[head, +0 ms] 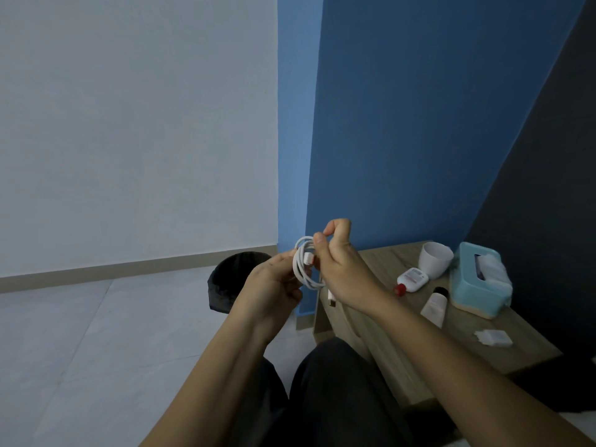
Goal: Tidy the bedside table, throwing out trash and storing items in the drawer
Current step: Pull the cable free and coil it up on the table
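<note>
I see a coiled cable held between both hands, left of the bedside table, where a cup stands behind a small bottle and a tube, a tissue box to their right, a bin on the floor at left.

Room surfaces set around the grip

A pale grey wall is seen above and left of the grip; a blue wall rises behind it; a dark panel stands to its right; a skirting board and floor tiles lie lower left.
</note>
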